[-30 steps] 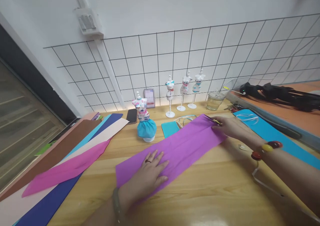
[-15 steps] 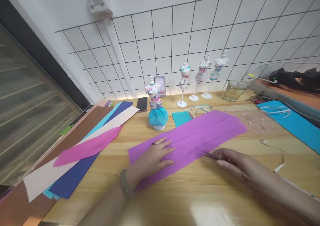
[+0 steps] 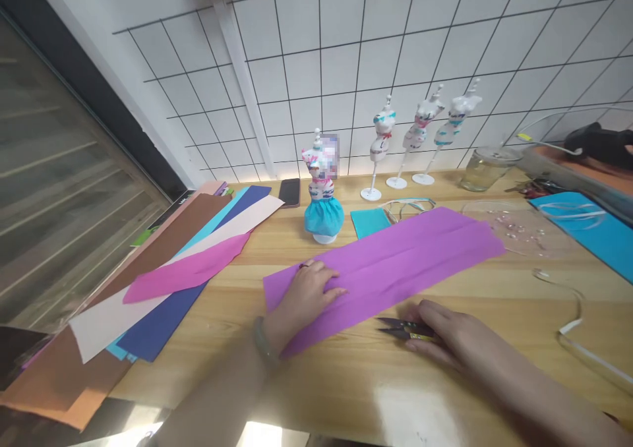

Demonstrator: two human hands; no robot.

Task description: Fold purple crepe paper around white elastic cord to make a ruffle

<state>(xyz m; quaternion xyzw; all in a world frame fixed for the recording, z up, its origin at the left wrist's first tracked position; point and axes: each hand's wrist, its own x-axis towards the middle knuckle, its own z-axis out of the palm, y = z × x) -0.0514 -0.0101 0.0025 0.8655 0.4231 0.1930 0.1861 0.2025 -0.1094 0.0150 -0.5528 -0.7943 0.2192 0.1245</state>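
A long purple sheet (image 3: 395, 256) with shallow creases lies slantwise across the wooden table. My left hand (image 3: 309, 295) rests on its left part, fingers bent and thumb apart, holding nothing that shows. Just off the sheet's lower edge, my right hand (image 3: 438, 331) grips small dark snips (image 3: 403, 328), their two blades parted and pointing left. Behind the sheet stands a small dress form (image 3: 321, 186) in a turquoise gathered skirt (image 3: 324, 217). A turquoise piece (image 3: 368, 223) lies beside it, with thin ribbons (image 3: 410, 208) at its right.
Coloured sheets (image 3: 192, 262) overlap at the left. A phone (image 3: 289, 192) lies near the wall. Three more dress forms (image 3: 383, 137) and a glass jar (image 3: 487, 169) stand at the back. Beads (image 3: 517, 229), a blue sheet (image 3: 588, 229) and a loose ribbon (image 3: 573, 322) are at the right.
My right hand has drawn the snips back from the purple sheet's edge, toward me and left, and the blades have parted. My left hand's fingers are more bent. The view has shifted.
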